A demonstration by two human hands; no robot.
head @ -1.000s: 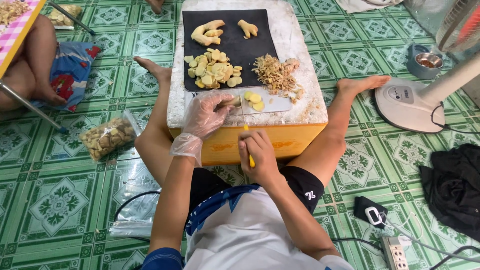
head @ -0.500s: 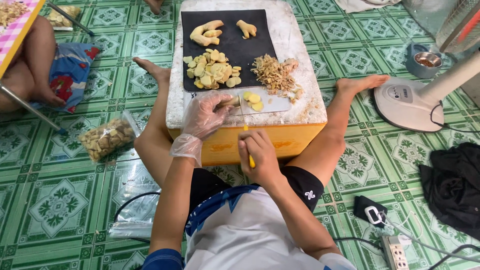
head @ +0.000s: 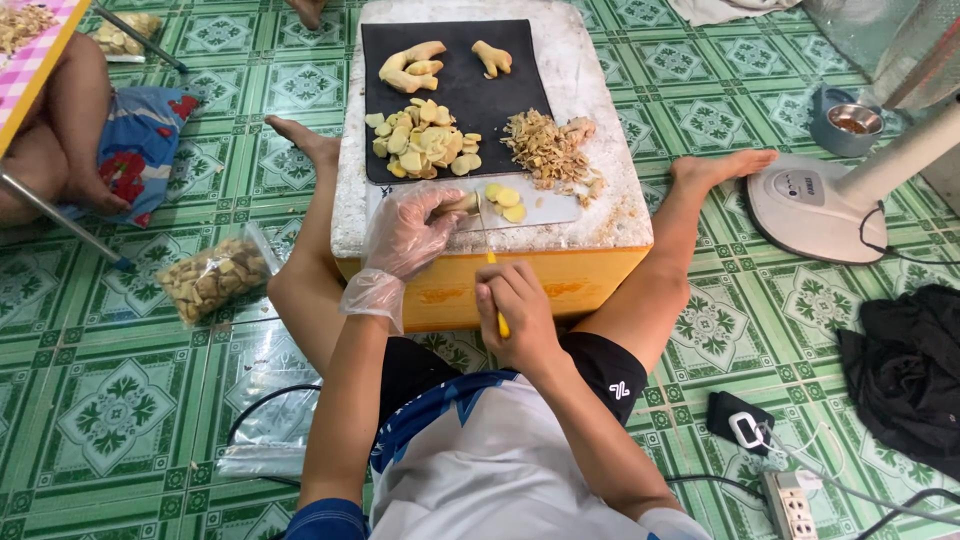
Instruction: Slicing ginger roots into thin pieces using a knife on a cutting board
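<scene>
Left hand (head: 412, 232), in a clear disposable glove, has its fingers clenched on a ginger piece (head: 462, 204) lying on a small white cutting board (head: 545, 210). The ginger's long axis runs left to right, crossing the blade. Right hand (head: 512, 312) grips the yellow handle of a knife (head: 487, 240), blade pointing away from the body and meeting the ginger just right of the gloved fingers. Cut slices (head: 505, 197) lie just beyond. The worktop (head: 600, 120) is a white foam box lid bearing a black mat (head: 500, 100), sliced ginger pile (head: 420, 140) and peelings (head: 545, 150). Green patterned tile floor (head: 120, 400); fan base (head: 810, 205) to the right.
</scene>
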